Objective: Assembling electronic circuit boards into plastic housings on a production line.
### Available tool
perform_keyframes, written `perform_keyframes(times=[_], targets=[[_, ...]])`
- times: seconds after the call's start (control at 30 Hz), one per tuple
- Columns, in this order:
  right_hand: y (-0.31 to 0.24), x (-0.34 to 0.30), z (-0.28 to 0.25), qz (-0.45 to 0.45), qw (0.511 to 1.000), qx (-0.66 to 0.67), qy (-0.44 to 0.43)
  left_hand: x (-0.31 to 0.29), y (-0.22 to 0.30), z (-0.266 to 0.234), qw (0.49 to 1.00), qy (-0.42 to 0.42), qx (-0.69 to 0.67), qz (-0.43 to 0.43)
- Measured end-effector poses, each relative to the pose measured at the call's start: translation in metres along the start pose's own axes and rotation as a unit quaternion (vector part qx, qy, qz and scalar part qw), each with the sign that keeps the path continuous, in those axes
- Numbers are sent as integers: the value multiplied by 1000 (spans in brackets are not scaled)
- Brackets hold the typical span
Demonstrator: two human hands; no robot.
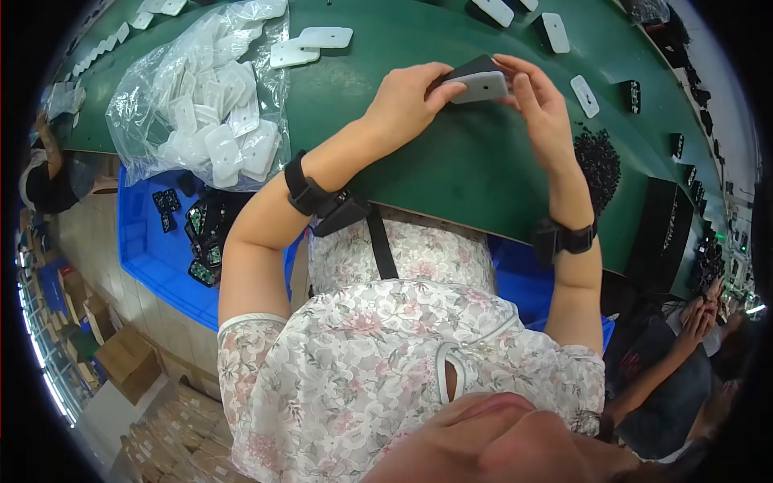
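Fitting a white cover (pixel 481 87) and a black case (pixel 469 68) together looks like the step in hand: the left hand (pixel 407 101) pinches them between thumb and fingers above the table (pixel 435 169); the right hand (pixel 543 109), fingers loosely spread, is at their right end, contact unclear. Seating them calls for aligned edges. A clear bag (pixel 133 121) holds more white plates (pixel 258 149); a blue bin (pixel 153 258) holds dark parts (pixel 205 233)

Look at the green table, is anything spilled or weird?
Maybe the heap of little black pieces near the right hand: it lies loose on the green table, with no box around it, so it could look spilled, though it may be heaped on purpose. Nothing looks plainly broken.
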State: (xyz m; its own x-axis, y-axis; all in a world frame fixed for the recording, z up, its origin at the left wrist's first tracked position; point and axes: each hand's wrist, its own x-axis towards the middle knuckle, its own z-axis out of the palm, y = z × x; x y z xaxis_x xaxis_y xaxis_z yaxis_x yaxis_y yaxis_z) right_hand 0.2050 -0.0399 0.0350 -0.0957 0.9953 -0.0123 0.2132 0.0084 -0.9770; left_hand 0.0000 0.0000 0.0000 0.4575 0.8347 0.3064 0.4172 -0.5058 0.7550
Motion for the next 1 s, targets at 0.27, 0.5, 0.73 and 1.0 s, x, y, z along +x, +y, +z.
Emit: perform_keyframes(times=[0.27,0.5,0.73,1.0], targets=[[-1,-22,17,-22,991,128,28,-12,18,4,902,-60,-388,-178],[-1,-20,12,-50,981,169,78,-10,29,12,888,-39,-433,-150],[-28,16,-72,-131,973,-61,179,-9,-12,-33,993,119,-20,2],[31,78,-228,-44,961,-222,161,-14,-38,-86,885,97,453,49]])
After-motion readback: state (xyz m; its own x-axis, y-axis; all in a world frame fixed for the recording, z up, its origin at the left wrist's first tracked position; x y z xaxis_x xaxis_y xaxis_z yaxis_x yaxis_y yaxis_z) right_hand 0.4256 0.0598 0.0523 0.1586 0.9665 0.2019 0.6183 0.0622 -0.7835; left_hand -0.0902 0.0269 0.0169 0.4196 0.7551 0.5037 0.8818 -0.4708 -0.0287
